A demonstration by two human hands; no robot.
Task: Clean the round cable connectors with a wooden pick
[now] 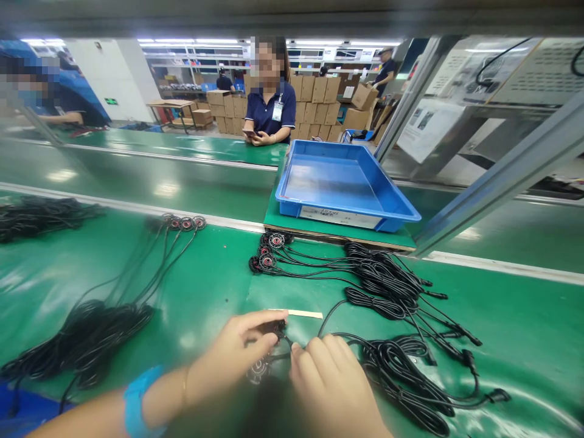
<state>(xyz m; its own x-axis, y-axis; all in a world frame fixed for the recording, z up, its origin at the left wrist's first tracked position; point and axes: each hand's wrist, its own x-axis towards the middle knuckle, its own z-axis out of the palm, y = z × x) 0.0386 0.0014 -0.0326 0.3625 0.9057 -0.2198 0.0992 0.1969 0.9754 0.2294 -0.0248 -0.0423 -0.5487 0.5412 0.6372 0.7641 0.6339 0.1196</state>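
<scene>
My left hand (pixel 239 340) is closed around a small black round part (pixel 276 327) at the end of a black cable, gripping it between thumb and fingers. Just right of it, my right hand (pixel 328 377) pinches the black cable (pixel 286 338) close to that part. Below my left hand lies another round part (pixel 258 369) with a ringed face, blurred. Coiled black cables (pixel 401 377) with plug ends lie beside my right hand. A pale strip (pixel 305 314) rests on the green table (pixel 219 292) beyond my fingers.
Bundled cables with red-and-black round ends (pixel 267 261) lie ahead. More cable bundles (pixel 104 334) sit at the left. A blue tray (pixel 347 213) stands on a raised board, beside a slanting metal post (pixel 493 170). Across the line, a person (pixel 271 115) holds a phone.
</scene>
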